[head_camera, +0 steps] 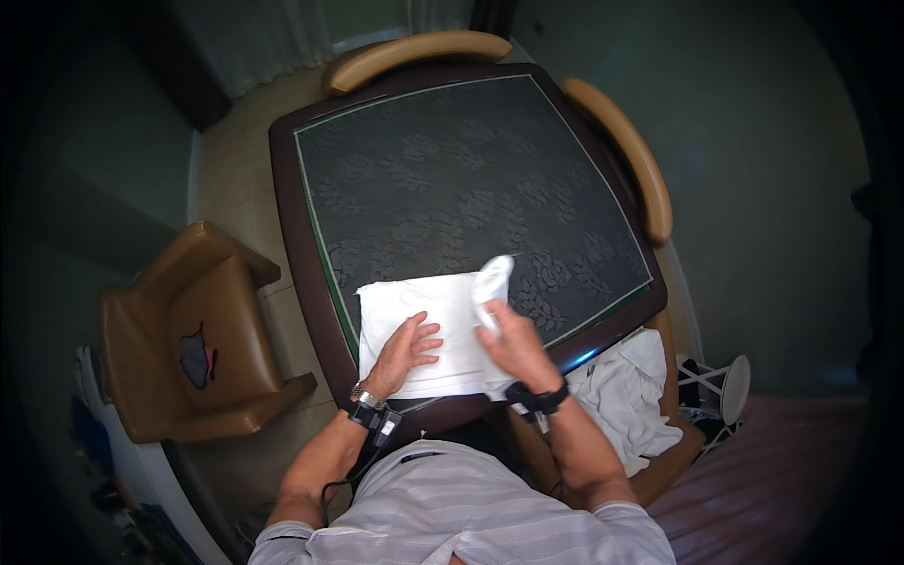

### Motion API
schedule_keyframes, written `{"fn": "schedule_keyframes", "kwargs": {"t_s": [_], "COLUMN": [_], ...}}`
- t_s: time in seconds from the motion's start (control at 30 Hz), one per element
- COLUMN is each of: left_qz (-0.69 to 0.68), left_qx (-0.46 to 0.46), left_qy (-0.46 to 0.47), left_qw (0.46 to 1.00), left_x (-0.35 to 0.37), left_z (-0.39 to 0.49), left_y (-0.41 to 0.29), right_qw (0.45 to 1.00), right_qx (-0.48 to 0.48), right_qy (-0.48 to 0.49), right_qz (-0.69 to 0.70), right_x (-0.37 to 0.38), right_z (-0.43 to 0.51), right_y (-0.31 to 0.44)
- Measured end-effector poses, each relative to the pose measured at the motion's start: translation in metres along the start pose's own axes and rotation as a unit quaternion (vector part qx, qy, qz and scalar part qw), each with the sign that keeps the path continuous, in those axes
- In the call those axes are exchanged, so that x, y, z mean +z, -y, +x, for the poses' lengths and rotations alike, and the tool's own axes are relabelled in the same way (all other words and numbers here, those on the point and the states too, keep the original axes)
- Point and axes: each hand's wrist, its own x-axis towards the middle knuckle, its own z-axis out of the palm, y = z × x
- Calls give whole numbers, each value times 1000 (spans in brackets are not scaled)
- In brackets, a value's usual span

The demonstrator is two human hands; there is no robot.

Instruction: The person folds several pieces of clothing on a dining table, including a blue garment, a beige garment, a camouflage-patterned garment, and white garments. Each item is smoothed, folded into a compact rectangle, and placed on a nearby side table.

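A white cloth (pixel 424 300) lies flat in a rough rectangle at the near edge of the table, its kind not clear. Over its left half is my left hand (pixel 407 353), fingers apart and holding nothing; whether it touches the fabric I cannot tell. My right hand (pixel 514 346) grips the cloth's right side, where a strip is lifted and turned up above the surface. That raised strip is blurred. Part of the right fingers is hidden behind the fabric.
The square table (pixel 304 233) has a dark floral-patterned cover (pixel 459 169). More crumpled white cloth (pixel 621 395) lies on a tan chair at right. A tan armchair (pixel 212 339) at left holds a small grey and pink item (pixel 194 359). Chair backs (pixel 424 53) border the far sides.
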Motion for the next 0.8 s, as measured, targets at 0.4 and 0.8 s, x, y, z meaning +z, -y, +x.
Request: {"fn": "schedule_keyframes", "kwargs": {"t_s": [0.4, 0.8], "left_qz": [69, 258], "left_qx": [70, 102], "left_qy": [-100, -242], "left_qw": [990, 930], "left_x": [-54, -74], "left_z": [0, 4], "left_y": [23, 29], "right_qw": [980, 984], "right_qx": [-49, -153], "right_qy": [140, -85], "right_qz": [134, -20], "right_x": [111, 82], "right_z": [-47, -29], "right_y": [-1, -35]}}
